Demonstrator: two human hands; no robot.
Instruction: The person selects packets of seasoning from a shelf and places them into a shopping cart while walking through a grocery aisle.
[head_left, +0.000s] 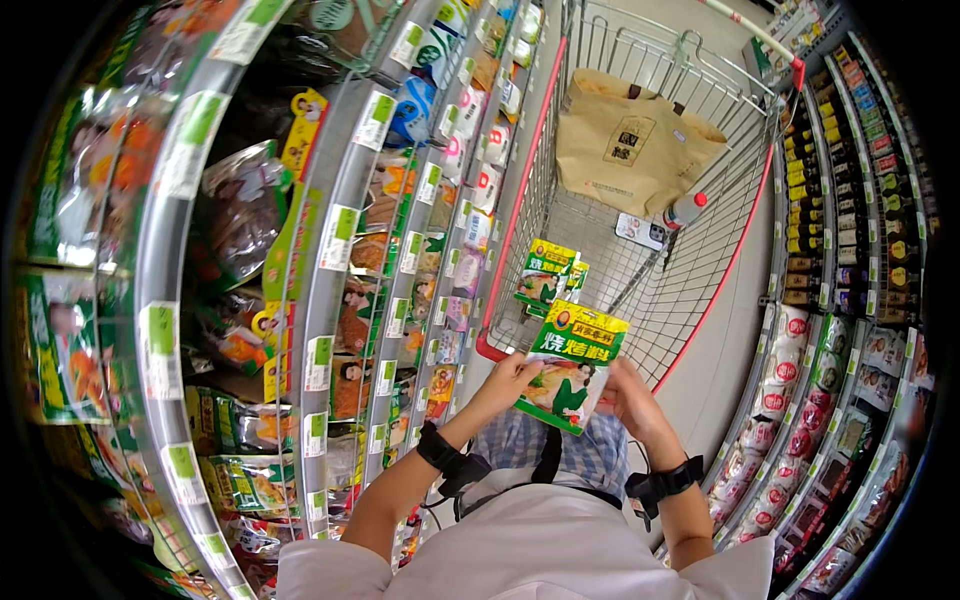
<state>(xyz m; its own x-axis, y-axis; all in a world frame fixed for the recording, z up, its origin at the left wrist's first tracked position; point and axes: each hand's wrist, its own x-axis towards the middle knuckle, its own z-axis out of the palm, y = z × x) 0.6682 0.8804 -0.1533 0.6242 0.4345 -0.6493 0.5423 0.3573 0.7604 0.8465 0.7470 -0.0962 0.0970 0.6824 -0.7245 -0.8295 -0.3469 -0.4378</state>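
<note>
A green, yellow and white seasoning packet (574, 367) is held up between my two hands, its printed front showing. My left hand (506, 386) pinches its left edge, and my right hand (634, 397) is at its right edge, slightly blurred. Just beyond, similar packets (546, 274) lie at the near left end of a wire shopping cart (694, 322). Deeper in the cart are a tan bag (634, 146) bearing writing, a smartphone (640, 230) with a picture on its case, and a bottle with a red cap (685, 210). Both wrists wear black strapped devices.
Close on the left stand shelves (319, 364) of packaged foods with green and white price tags. Across the aisle, right-hand shelves (821, 262) carry bottles and white wrapped packs (772, 401). The cart's red-edged rim reaches nearly to my hands. Pale floor (739, 300) shows right of the cart.
</note>
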